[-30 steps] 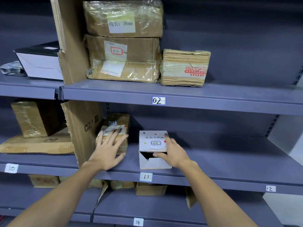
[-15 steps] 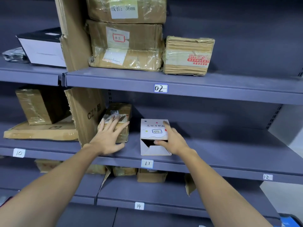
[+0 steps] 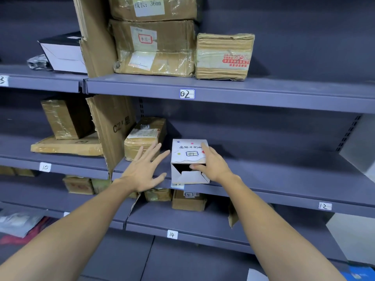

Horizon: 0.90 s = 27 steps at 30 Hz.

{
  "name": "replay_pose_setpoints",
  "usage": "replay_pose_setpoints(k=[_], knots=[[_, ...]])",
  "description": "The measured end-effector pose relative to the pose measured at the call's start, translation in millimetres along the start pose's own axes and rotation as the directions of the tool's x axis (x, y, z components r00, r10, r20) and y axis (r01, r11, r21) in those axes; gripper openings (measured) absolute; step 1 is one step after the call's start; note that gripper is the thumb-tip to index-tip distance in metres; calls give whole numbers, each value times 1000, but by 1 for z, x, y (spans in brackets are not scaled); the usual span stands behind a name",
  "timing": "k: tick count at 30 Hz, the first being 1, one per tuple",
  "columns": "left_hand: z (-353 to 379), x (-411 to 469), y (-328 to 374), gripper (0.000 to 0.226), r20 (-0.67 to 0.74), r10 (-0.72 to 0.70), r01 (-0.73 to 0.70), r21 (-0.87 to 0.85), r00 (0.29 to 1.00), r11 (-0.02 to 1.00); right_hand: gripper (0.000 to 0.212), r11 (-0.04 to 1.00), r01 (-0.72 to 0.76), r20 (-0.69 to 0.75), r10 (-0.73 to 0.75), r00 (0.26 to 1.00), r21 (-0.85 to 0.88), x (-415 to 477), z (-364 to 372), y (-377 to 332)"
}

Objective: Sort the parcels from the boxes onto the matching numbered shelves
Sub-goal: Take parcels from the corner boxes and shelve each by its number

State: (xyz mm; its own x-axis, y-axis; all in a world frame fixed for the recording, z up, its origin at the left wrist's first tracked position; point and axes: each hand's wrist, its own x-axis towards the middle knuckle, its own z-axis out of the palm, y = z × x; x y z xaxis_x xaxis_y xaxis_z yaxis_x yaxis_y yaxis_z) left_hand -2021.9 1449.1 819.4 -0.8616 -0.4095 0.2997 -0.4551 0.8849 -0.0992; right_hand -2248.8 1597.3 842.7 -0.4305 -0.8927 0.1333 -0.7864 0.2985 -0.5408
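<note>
So, head view: grey numbered shelving, both bare arms reach in.
right hand [image 3: 213, 165]: grips the white box [image 3: 188, 154], fingers curled over its top right edge, thumb at the open front flap.
left hand [image 3: 144, 171]: spread wide, fingers straight, holds nothing; fingertips overlap the front of the taped brown parcel [image 3: 145, 136], contact cannot be told; apart from the white box.
white box position: upright at the front edge of shelf 11 [image 3: 284, 175], "04" written on top, partly covers the 11 label [image 3: 177, 185], just right of the taped brown parcel.
shelf 11 contents: two items, the taped brown parcel and the white box.
shelf 02 [image 3: 263, 98] contents: three brown parcels; the 36mm parcel [image 3: 154, 7] stacked on the middle parcel [image 3: 154, 45], the small parcel [image 3: 225, 56] just beside at right.
shelf 10 [image 3: 71, 165] contents: two; the upright parcel [image 3: 65, 118] on the flat parcel [image 3: 67, 147].
top left shelf [image 3: 40, 82] contents: one black-and-white box [image 3: 63, 53], one grey bag [image 3: 38, 61] beside it.
shelf 14 [image 3: 203, 220] contents: small brown cartons at the back, one carton marked 14 [image 3: 188, 199]; total count unclear.
cardboard dividers: two upright sheets, upper divider [image 3: 95, 37], lower divider [image 3: 113, 130] marked "CZ".
</note>
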Motion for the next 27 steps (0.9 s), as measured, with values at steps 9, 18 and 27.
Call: replay_pose_setpoints(k=[9, 18, 27], knots=[[-29, -52, 15, 85, 43, -66, 65, 6, 997, 998, 97, 999, 48, -28, -48, 998, 2, -42, 13, -24], [-53, -157, -18, 89, 79, -143, 145, -15, 987, 989, 97, 997, 71, 10, -71, 997, -26, -103, 55, -99], [-66, -288, -59, 91, 119, -206, 213, -47, 971, 976, 97, 990, 129, 113, -122, 986, -53, -160, 120, -185]])
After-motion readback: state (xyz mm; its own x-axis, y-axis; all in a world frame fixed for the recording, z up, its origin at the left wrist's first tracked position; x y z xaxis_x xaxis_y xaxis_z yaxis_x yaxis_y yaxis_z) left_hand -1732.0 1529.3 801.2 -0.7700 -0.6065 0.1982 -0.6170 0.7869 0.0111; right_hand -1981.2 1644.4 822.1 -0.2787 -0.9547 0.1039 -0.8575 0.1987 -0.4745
